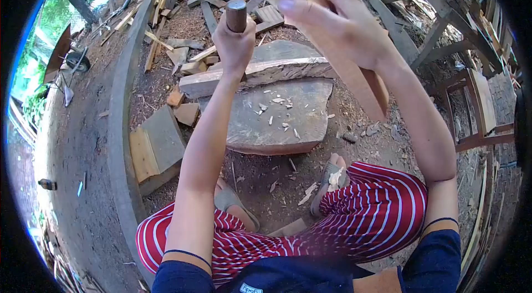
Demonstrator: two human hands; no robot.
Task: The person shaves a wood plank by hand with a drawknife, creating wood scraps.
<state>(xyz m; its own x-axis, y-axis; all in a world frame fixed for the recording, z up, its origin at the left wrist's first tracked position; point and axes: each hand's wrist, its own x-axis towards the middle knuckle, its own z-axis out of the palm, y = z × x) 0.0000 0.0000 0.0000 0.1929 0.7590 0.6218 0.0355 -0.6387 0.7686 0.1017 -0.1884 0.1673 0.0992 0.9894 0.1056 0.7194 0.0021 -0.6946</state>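
Note:
My left hand [235,46] is closed in a fist round an upright wooden-handled tool [236,16]. Its flat, pale round end points up at me, and its lower end is mostly hidden behind my hand and wrist. Higher up and to the right, my right hand [349,27] grips a long, broad, curved piece of wood [354,77], raised close to the camera and running past the top edge. Below both hands a rough-cut wooden beam [277,74] lies across a wide wooden block [260,121]. Pale chips [282,102] are scattered on the block.
Wood offcuts [194,66] are heaped beyond the block. A long timber [124,99] runs along the left, with a board piece [160,143] beside it. A wooden frame [476,104] stands at right. My sandalled feet [235,204] rest on the dirt near the block.

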